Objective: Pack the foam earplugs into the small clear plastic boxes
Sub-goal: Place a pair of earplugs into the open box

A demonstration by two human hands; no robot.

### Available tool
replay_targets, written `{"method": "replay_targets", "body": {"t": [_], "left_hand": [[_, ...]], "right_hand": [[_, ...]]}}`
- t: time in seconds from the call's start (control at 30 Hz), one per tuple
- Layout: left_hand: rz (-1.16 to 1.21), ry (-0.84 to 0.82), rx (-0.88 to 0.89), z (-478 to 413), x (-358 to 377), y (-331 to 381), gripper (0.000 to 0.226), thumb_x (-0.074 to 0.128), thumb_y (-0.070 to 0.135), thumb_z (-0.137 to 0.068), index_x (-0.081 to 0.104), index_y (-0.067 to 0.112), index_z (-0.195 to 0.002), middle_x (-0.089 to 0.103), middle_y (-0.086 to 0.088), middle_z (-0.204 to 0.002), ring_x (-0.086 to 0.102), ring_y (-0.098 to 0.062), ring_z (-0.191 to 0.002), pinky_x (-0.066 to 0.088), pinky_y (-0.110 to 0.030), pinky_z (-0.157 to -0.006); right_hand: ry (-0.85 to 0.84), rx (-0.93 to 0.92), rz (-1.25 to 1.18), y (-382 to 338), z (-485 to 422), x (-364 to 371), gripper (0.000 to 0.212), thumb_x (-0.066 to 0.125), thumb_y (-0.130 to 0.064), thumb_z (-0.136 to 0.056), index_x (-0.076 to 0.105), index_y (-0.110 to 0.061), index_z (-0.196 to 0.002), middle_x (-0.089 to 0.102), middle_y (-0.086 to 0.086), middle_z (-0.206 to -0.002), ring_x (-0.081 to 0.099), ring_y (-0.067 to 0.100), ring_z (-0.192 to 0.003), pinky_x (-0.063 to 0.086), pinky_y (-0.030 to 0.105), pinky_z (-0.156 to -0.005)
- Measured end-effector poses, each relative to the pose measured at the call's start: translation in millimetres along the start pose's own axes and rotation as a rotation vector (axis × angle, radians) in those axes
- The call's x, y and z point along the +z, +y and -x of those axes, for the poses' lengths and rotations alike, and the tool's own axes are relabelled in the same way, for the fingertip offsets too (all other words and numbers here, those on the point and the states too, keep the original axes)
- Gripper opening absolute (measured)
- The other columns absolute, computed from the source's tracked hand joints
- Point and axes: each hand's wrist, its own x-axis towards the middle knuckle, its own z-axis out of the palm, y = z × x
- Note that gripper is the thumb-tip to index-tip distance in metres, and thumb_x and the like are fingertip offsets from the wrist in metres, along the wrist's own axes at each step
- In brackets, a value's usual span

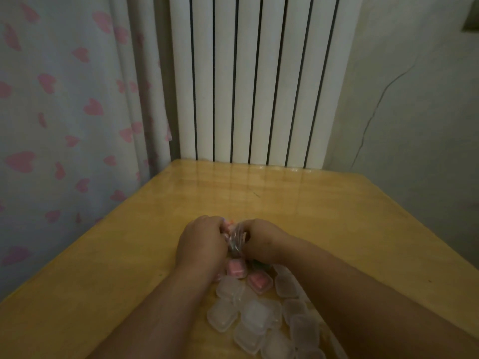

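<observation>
Nearest on the wooden counter [124, 275] lies a heap of empty clear boxes [248, 314]. Just beyond it, two boxes [260, 281] show pink earplugs [236, 268] inside. Past those, the left hand [201, 242] and right hand [261, 239] pinch a clear bag [234, 242] between curled fingers. A white radiator [254, 79] stands at the far edge.

Head-worn view, forward-down, close over table [124, 255]

Pink hearts on pale curtain [64, 112] at 9 o'clock; white radiator [254, 86], dark-slotted, at 12; honey-yellow table [116, 268]; frosted clear boxes [255, 316] at 6, two with pink earplugs [236, 268].
</observation>
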Motion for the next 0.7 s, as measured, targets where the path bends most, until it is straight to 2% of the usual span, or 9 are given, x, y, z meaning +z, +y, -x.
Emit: {"method": "replay_targets", "body": {"t": [0.03, 0.1, 0.23, 0.33, 0.37, 0.47, 0.53, 0.6, 0.7], "left_hand": [[0.006, 0.003, -0.003, -0.3, 0.2, 0.0, 0.01, 0.063, 0.02, -0.086, 0.071, 0.025, -0.09, 0.067, -0.001, -0.102, 0.06, -0.023, -0.1, 0.047, -0.034, -0.079], [0.008, 0.003, -0.014, -1.2, 0.7, -0.4, 0.01, 0.064, 0.02, -0.085, 0.071, 0.025, -0.09, 0.067, -0.001, -0.102, 0.061, -0.024, -0.1, 0.048, -0.034, -0.079], [0.005, -0.009, -0.022, -1.5, 1.4, -1.0, 0.006, 0.067, 0.021, -0.081, 0.069, 0.026, -0.083, 0.068, 0.0, -0.097, 0.062, -0.024, -0.094, 0.045, -0.032, -0.072], [0.005, -0.002, -0.021, -1.7, 1.3, -1.3, 0.004, 0.067, 0.022, -0.082, 0.069, 0.025, -0.082, 0.068, -0.001, -0.097, 0.062, -0.024, -0.093, 0.044, -0.032, -0.071], [0.003, -0.001, -0.021, -1.8, 1.2, -1.3, 0.003, 0.067, 0.022, -0.082, 0.069, 0.025, -0.082, 0.068, -0.001, -0.097, 0.062, -0.024, -0.093, 0.045, -0.032, -0.072], [0.002, 0.002, -0.009, -1.6, 1.4, -1.5, 0.003, 0.067, 0.023, -0.084, 0.069, 0.025, -0.084, 0.068, -0.001, -0.097, 0.062, -0.024, -0.093, 0.048, -0.033, -0.074], [0.003, 0.01, -0.006, -0.9, 1.5, -1.8, 0.002, 0.067, 0.024, -0.084, 0.069, 0.025, -0.083, 0.068, -0.001, -0.098, 0.062, -0.023, -0.094, 0.046, -0.032, -0.072], [-0.001, 0.018, -0.006, -0.9, 1.8, -1.9, 0.002, 0.068, 0.024, -0.085, 0.069, 0.024, -0.083, 0.067, -0.001, -0.097, 0.062, -0.023, -0.094, 0.043, -0.031, -0.071], [-0.013, 0.015, -0.011, -2.1, 2.8, -2.6, 0.002, 0.068, 0.024, -0.084, 0.069, 0.026, -0.083, 0.068, 0.0, -0.096, 0.062, -0.022, -0.093, 0.044, -0.031, -0.07]], "right_hand": [[0.014, -0.002, -0.037, 0.6, 1.0, 0.3, 0.02, 0.066, -0.025, -0.09, 0.07, -0.013, -0.106, 0.071, 0.004, -0.109, 0.056, 0.004, -0.075, 0.035, -0.002, -0.054], [0.032, -0.01, -0.055, 2.3, 1.1, 1.0, 0.021, 0.065, -0.027, -0.091, 0.069, -0.013, -0.105, 0.07, 0.003, -0.109, 0.053, 0.003, -0.074, 0.034, -0.001, -0.053], [0.042, 0.027, -0.001, 2.2, -2.7, 7.0, 0.023, 0.065, -0.043, -0.088, 0.071, -0.024, -0.1, 0.071, 0.001, -0.107, 0.063, 0.015, -0.093, 0.049, 0.024, -0.078], [0.064, 0.031, 0.042, 2.1, -5.0, 9.9, 0.018, 0.061, -0.045, -0.09, 0.065, -0.031, -0.079, 0.071, 0.004, -0.103, 0.065, 0.023, -0.097, 0.053, 0.032, -0.083], [0.052, 0.033, 0.057, 0.5, -5.0, 9.8, 0.018, 0.059, -0.043, -0.091, 0.065, -0.03, -0.081, 0.071, 0.006, -0.105, 0.064, 0.024, -0.098, 0.052, 0.033, -0.084], [0.014, 0.041, 0.065, -1.9, -5.6, 9.5, 0.023, 0.057, -0.041, -0.093, 0.068, -0.023, -0.103, 0.07, 0.006, -0.106, 0.064, 0.025, -0.098, 0.052, 0.031, -0.082], [-0.008, 0.03, 0.064, -2.5, -6.2, 8.4, 0.023, 0.058, -0.038, -0.094, 0.068, -0.02, -0.104, 0.07, 0.006, -0.104, 0.064, 0.024, -0.097, 0.048, 0.028, -0.078], [0.016, 0.059, 0.01, 0.3, -7.5, 6.6, 0.008, 0.067, -0.031, -0.089, 0.066, -0.023, -0.087, 0.071, 0.004, -0.099, 0.065, 0.021, -0.094, 0.049, 0.028, -0.079], [0.12, 0.129, -0.017, 3.7, -3.9, 2.3, 0.024, 0.076, -0.03, -0.078, 0.055, -0.029, -0.068, 0.066, -0.005, -0.088, 0.063, 0.017, -0.085, 0.053, 0.031, -0.077]]}}
